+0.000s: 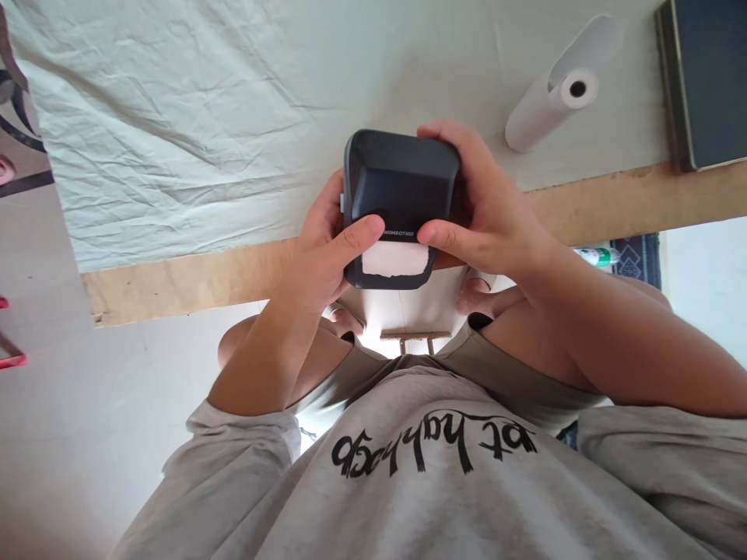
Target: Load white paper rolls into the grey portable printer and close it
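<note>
A dark label printer (402,190) with "NIIMBOT" lettering is held up over the near edge of the table. White label paper (395,258) with a torn edge sticks out at its near side. My left hand (335,241) grips the printer's left side, its thumb on the top cover beside the lettering. Around the right side wraps my right hand (478,198), thumb near the lettering and fingers along the far right corner. Fingers beneath the printer are partly hidden.
A white paper roll (542,113) with a loose end lies on the pale cloth (192,117) to the right. Beyond it, a dark flat box-like object (709,82) sits at the right edge. A bare wooden strip (192,280) forms the table's near edge.
</note>
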Demonstrator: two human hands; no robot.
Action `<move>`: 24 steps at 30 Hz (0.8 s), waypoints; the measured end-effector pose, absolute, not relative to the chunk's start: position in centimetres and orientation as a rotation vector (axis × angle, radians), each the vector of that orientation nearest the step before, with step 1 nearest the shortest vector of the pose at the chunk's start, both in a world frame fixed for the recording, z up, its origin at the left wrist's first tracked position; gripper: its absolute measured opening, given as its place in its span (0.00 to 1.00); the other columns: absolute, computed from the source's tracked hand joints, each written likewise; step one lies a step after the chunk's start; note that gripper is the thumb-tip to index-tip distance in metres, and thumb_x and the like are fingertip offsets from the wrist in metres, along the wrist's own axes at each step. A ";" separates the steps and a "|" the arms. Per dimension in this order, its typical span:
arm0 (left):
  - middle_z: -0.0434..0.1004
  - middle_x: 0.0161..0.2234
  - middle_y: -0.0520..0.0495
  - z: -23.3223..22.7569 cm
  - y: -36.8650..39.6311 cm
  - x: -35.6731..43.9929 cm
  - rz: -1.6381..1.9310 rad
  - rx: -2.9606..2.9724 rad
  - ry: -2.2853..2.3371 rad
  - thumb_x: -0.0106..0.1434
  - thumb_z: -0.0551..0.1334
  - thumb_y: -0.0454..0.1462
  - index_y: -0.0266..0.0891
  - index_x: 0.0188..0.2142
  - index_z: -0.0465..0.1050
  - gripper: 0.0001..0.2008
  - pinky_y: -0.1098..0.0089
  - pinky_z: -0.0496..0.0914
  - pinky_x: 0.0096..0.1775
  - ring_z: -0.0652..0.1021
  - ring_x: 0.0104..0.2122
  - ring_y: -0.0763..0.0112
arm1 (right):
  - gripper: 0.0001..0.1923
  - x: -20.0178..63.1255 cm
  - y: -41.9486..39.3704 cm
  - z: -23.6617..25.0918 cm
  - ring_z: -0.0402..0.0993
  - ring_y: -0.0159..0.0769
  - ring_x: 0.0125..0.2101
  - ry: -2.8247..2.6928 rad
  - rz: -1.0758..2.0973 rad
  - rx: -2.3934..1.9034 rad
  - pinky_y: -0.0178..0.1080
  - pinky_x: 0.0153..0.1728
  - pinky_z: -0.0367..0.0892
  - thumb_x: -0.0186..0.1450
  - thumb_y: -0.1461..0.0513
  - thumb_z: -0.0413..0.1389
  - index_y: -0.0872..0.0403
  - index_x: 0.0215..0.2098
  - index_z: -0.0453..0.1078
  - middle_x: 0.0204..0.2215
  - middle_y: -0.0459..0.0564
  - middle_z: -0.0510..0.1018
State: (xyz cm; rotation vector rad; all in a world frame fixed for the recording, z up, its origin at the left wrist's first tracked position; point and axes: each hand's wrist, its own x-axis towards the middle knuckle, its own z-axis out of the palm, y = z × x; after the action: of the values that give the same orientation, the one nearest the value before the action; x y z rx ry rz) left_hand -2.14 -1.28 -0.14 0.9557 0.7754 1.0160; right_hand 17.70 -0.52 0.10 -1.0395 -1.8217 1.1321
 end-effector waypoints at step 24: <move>0.66 0.21 0.52 1.1 -0.9 -1.9 1.061 0.823 0.878 0.68 0.54 0.49 0.39 0.21 0.66 0.23 0.72 0.63 0.22 0.67 0.20 0.78 | 0.39 17.8 -0.2 0.2 0.66 0.46 0.54 -1.865 1.107 -0.998 0.49 0.57 0.66 0.57 0.41 0.58 0.47 0.60 0.53 0.55 0.54 0.67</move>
State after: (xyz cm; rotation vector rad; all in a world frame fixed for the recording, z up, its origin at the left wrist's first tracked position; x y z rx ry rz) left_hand -1.95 -0.89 1.14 0.8228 0.8777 1.0613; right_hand 17.82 -0.15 0.15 -0.9976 -1.8654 1.1068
